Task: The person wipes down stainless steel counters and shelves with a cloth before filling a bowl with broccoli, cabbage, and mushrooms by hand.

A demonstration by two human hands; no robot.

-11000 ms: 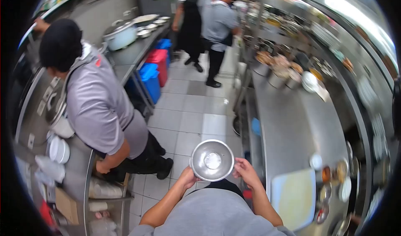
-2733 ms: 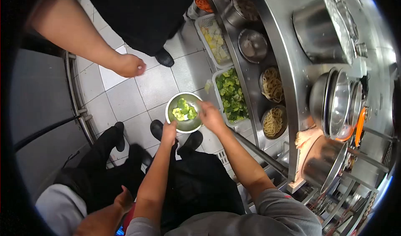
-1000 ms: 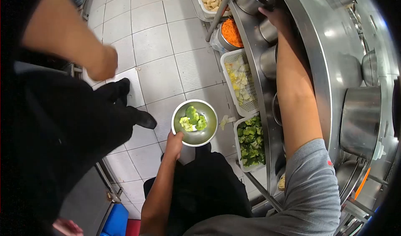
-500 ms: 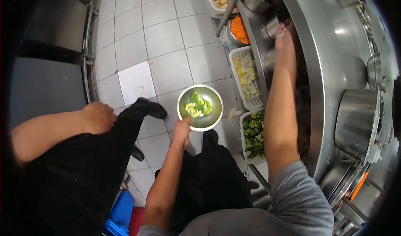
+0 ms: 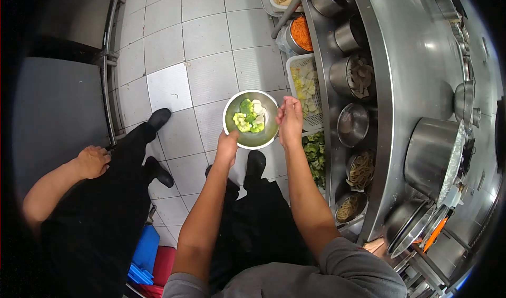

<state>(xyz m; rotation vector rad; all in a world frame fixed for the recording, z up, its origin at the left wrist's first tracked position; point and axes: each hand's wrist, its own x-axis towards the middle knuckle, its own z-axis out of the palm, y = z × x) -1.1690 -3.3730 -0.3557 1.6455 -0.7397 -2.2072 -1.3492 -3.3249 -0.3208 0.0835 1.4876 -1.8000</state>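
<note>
My left hand (image 5: 227, 147) grips the near-left rim of a metal bowl (image 5: 269, 134). Inside the bowl lie green broccoli pieces (image 5: 243, 121) and several pale slices (image 5: 258, 107) at the upper right. Just right of the rim is my right hand (image 5: 290, 120), its fingers curled together; whether anything is between them is hidden. Beyond it stand a white basket of pale and yellow cut vegetables (image 5: 305, 90) and a basket of broccoli (image 5: 315, 158).
A co-worker's hand (image 5: 93, 161) and dark-clad legs are at the left. Metal containers, one with sliced pieces (image 5: 360, 76), line the shelf under the steel counter (image 5: 392, 61). Shredded carrot (image 5: 301, 33) sits at the top. A large pot (image 5: 429, 150) stands on the counter.
My right hand has come back from the shelf containers to the bowl's right side. Pale slices now show in the bowl. The co-worker has shifted left and down.
</note>
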